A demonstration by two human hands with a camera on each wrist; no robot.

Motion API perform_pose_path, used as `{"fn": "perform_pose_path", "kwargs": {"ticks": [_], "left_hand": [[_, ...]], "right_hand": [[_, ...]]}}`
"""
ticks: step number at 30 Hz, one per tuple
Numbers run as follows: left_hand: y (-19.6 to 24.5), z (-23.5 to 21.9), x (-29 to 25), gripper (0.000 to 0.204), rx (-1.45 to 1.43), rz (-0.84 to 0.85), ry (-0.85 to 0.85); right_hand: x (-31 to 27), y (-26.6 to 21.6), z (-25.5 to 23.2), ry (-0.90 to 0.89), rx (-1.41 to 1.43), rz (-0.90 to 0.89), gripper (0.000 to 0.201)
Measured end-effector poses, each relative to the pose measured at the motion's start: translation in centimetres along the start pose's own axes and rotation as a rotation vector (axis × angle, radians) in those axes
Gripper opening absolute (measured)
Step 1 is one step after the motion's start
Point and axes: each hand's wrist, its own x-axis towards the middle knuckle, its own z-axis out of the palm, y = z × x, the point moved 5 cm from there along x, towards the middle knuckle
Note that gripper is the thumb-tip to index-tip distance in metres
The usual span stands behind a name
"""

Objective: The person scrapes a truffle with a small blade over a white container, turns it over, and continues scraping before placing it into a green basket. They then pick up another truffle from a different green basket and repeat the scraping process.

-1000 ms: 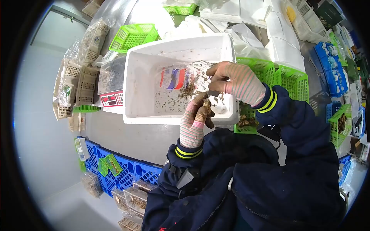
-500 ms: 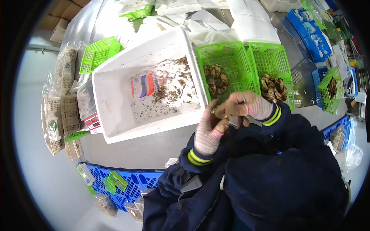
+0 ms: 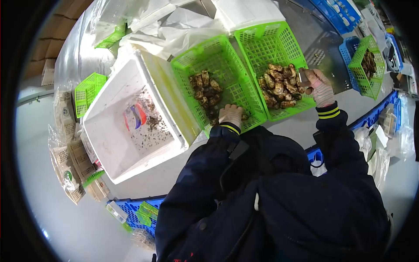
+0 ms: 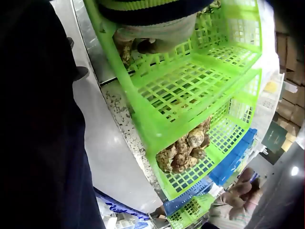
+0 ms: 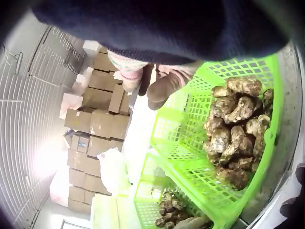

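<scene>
- You are leaning over two green baskets: the left basket (image 3: 227, 65) and the right basket (image 3: 270, 43), both holding oysters.
- You are extending your right hand (image 3: 317, 85) over the right basket's far edge, fingers curling around a small item I cannot identify.
- You are resting your left hand (image 3: 230, 115) inside the left basket's near end among oysters (image 3: 205, 89); its finger state cannot be determined.

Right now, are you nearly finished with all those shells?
Part done: the white tub holds only crumbs and a wrapper, and two green baskets hold shells, the left basket a small pile, the right basket a fuller one. In hand: the left hand is down in the left basket and the right hand is at the right basket's edge. How much is left I cannot tell.
</scene>
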Motion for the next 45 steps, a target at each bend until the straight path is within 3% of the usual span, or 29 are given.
{"fn": "perform_pose_path", "kwargs": {"ticks": [2,5,6,8,10,12,16,20,21,24,26,28,29,33,36,38,40,42,45], "left_hand": [[0.2,-0.8,0.3,0.041,0.020,-0.019,-0.064],[-0.2,-1.6,-0.4,0.036,-0.107,-0.110,-0.007],[0.1,-2.9,-1.8,0.038,-0.275,-0.137,0.129],[-0.3,-2.4,-3.8,0.040,-0.968,-0.068,0.328],[2.0,-7.5,-8.5,0.043,-1.865,0.039,0.166],[1.6,-11.4,-12.5,0.042,-2.076,0.155,0.242],[-2.4,-14.2,-16.5,0.046,-2.307,0.250,0.453],[-6.5,-15.2,-20.3,0.049,-2.235,0.262,0.660],[-7.6,-15.2,-21.3,0.049,-2.141,0.196,0.776],[-10.8,-15.9,-24.6,0.048,-1.938,0.055,1.012],[-13.2,-15.1,-25.8,0.048,-1.856,-0.074,1.084],[-14.7,-14.9,-26.7,0.048,-1.862,-0.079,1.118],[-15.3,-14.8,-27.1,0.048,-1.815,-0.116,1.122],[-16.8,-14.5,-27.8,0.046,-1.812,-0.149,1.129],[-17.6,-14.0,-27.9,0.045,-1.844,-0.107,1.117],[-18.1,-13.9,-27.8,0.044,-1.826,-0.097,1.111],[-18.3,-14.0,-27.5,0.044,-1.819,-0.096,1.101],[-18.3,-14.5,-27.6,0.043,-1.802,-0.122,1.105],[-18.9,-14.0,-26.8,0.041,-1.786,-0.085,1.111]], "right_hand": [[-0.5,-0.8,0.8,-0.011,0.012,-0.021,0.035],[-1.3,-2.3,4.4,-0.204,-0.001,0.052,0.031],[-1.3,-2.5,5.4,-0.227,-0.010,0.065,0.028],[-1.7,-4.0,8.0,-0.339,-0.014,0.040,0.027],[-2.6,-5.7,11.1,-0.484,-0.036,-0.040,0.027],[-3.7,-7.7,15.0,-0.614,-0.080,-0.094,0.033],[-6.4,-11.5,23.6,-0.825,-0.202,-0.202,0.020],[-9.1,-12.6,31.5,-1.001,-0.351,-0.304,0.018],[-9.7,-12.9,33.0,-1.033,-0.359,-0.315,0.018],[-10.7,-13.9,37.3,-0.966,-0.446,-0.602,0.024],[-11.1,-13.5,39.6,-0.983,-0.459,-0.554,0.026],[-12.2,-13.6,41.7,-1.044,-0.473,-0.541,0.029],[-12.9,-13.9,42.9,-1.057,-0.510,-0.643,0.029],[-13.9,-13.2,45.5,-1.114,-0.534,-0.698,0.026],[-13.3,-13.3,46.3,-0.991,-0.506,-0.812,0.024],[-14.7,-13.6,46.6,-1.123,-0.485,-0.923,0.022],[-14.2,-13.1,46.9,-1.101,-0.476,-0.902,0.019],[-12.7,-13.1,47.2,-0.922,-0.540,-0.792,0.018],[-13.6,-13.3,47.0,-1.026,-0.497,-0.767,0.018]]}}
